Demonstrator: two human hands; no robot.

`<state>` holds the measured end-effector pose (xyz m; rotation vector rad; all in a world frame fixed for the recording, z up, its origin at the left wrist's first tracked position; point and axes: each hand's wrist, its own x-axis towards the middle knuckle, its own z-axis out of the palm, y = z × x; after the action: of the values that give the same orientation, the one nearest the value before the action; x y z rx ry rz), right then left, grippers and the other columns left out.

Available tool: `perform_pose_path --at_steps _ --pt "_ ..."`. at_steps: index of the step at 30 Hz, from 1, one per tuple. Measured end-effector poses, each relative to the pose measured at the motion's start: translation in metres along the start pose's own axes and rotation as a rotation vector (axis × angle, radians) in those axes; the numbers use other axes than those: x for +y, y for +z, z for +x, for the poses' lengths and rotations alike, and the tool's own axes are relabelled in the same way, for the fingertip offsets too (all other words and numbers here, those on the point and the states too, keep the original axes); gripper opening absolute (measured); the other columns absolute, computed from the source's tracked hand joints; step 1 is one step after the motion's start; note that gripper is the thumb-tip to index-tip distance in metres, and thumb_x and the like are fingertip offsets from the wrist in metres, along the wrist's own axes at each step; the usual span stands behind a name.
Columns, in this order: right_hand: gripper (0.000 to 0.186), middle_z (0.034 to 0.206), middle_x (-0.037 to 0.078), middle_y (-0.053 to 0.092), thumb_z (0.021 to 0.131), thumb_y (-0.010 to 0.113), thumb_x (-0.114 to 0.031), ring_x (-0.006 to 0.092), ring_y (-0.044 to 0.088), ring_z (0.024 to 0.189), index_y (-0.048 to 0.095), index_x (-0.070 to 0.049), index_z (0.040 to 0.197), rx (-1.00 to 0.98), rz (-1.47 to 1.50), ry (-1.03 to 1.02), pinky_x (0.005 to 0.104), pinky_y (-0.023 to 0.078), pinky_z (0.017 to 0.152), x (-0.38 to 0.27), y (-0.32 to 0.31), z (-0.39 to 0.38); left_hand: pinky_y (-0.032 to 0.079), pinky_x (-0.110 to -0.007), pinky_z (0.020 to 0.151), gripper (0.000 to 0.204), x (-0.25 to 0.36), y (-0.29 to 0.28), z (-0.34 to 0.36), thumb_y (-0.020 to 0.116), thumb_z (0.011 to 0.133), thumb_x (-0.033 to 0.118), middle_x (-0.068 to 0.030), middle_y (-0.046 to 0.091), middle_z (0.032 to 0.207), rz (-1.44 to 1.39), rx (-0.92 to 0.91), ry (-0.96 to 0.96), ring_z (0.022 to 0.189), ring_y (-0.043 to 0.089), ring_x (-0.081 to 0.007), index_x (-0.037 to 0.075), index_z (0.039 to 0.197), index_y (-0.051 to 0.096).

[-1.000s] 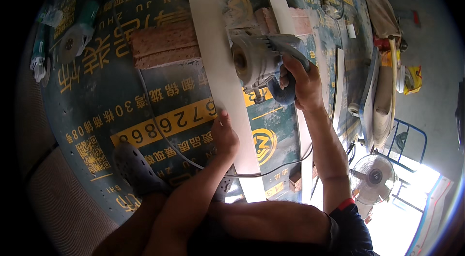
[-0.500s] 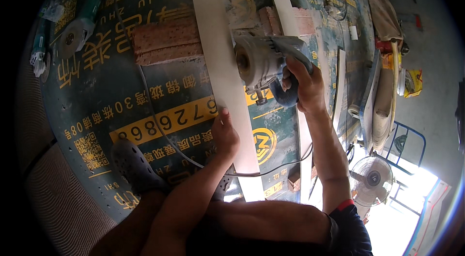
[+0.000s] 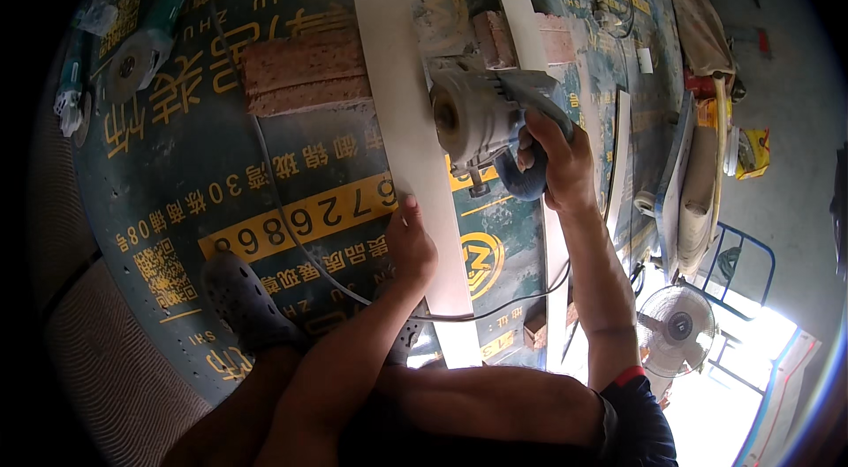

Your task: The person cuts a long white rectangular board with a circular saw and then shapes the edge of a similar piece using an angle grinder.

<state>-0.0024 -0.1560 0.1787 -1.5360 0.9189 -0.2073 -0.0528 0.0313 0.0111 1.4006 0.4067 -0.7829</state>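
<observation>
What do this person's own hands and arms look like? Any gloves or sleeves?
Neither the left hand nor the right hand wears a glove, and no watch shows. The right arm has a short, dark sleeve edged with a red band. No sleeve shows on the left arm.

At lower right, a round-caged fan [image 3: 678, 327] stands near a blue metal frame [image 3: 746, 234]. Above them, a yellow-and-red packet [image 3: 753, 153] lies on the grey floor [image 3: 791, 105]. At upper left, a green grinder [image 3: 162, 18] lies beside another green tool [image 3: 72, 69].
</observation>
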Motion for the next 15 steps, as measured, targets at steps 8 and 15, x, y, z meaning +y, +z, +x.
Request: perform_pose_path --at_steps 8,15 --pt "0.021 0.067 0.005 0.060 0.092 0.069 -0.021 0.0130 0.055 0.053 0.064 -0.002 0.083 0.002 0.008 0.002 0.0280 0.045 0.049 0.0020 -0.0022 -0.0030 0.049 -0.040 0.080 0.063 0.0013 -0.0002 -0.0009 0.037 0.106 0.053 -0.0186 0.070 0.091 0.002 -0.013 0.002 0.088 0.067 -0.0301 -0.003 0.107 0.066" --pt "0.023 0.068 0.003 0.061 0.093 0.068 -0.021 0.0097 0.053 0.056 0.068 0.000 0.085 -0.016 0.005 0.012 0.0262 0.041 0.052 0.0018 -0.0050 -0.0071 0.049 -0.040 0.079 0.066 0.0019 0.0002 -0.0005 0.036 0.105 0.056 -0.0186 0.070 0.092 0.025 -0.008 0.003 0.088 0.067 -0.0312 -0.002 0.108 0.066"
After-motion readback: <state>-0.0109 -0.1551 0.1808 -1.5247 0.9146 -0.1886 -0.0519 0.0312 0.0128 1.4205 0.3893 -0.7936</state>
